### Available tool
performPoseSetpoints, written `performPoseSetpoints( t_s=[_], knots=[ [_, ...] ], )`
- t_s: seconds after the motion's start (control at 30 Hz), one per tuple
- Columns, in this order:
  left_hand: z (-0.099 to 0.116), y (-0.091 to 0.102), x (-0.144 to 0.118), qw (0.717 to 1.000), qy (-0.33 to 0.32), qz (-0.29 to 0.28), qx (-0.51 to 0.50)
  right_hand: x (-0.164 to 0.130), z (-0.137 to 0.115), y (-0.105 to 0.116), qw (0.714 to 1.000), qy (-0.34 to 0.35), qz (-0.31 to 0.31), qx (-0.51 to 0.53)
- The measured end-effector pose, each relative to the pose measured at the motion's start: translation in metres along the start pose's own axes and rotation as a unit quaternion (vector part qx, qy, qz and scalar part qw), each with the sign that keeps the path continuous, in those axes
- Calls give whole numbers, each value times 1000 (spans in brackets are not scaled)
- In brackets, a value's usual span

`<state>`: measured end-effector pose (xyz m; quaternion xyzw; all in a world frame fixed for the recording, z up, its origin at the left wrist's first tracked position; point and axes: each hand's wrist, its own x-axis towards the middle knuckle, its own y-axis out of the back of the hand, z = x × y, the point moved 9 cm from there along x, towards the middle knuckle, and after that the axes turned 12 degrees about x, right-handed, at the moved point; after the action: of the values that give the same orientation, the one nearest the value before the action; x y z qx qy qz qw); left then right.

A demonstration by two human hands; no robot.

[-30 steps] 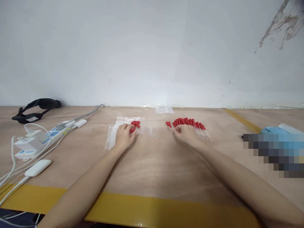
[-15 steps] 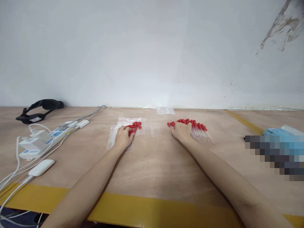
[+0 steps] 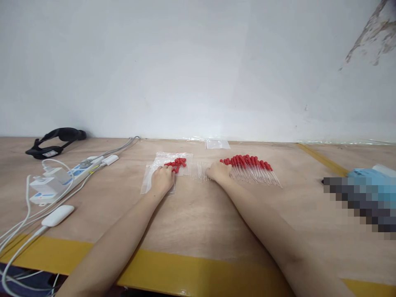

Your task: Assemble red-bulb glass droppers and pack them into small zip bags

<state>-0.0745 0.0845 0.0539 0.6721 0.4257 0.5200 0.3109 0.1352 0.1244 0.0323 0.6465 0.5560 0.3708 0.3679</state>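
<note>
My left hand (image 3: 163,180) rests on a clear zip bag (image 3: 147,180), its fingers curled at the near edge of a small pile of red rubber bulbs (image 3: 179,162). A bulb shows at the fingertips. My right hand (image 3: 219,170) is at the right end of a row of thin clear dropper tubes (image 3: 198,171). Its fingers are drawn together on the end tubes, and the tips are partly hidden. Just right of that hand, several droppers (image 3: 255,173) with red bulbs on their clear tubes lie side by side in a fan, bulbs away from me.
A white power strip (image 3: 78,176) with plugs and cables stands at left, near a black headset strap (image 3: 57,142) and a white oval device (image 3: 58,215). Another plastic bag (image 3: 218,144) lies by the wall. A blue packet (image 3: 365,175) and a blurred dark object are at right.
My right hand has moved left from the assembled droppers to the loose clear tubes. My left hand has shifted slightly back from the red bulbs, uncovering more of the pile.
</note>
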Motion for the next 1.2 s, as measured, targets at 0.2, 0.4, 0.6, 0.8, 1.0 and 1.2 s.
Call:
performPoseSetpoints(
  t_s=[0.2,0.4,0.6,0.8,1.0,1.2],
  knots=[
    [-2,6,-3,1000,21,9,9,-1,-4,1,1000,3,-13,17],
    [4,27,-7,992,14,84,-93,-21,5,24,996,76,37,37],
    [62,44,-32,932,-93,53,-347,-72,27,47,940,302,70,143],
    [109,34,-56,852,-137,-76,-499,-109,44,47,918,351,86,164],
    [110,27,-54,813,-118,-95,-562,-125,30,40,910,382,60,150],
    [109,25,-53,813,-114,-87,-564,-126,26,40,912,381,45,146]
  ],
)
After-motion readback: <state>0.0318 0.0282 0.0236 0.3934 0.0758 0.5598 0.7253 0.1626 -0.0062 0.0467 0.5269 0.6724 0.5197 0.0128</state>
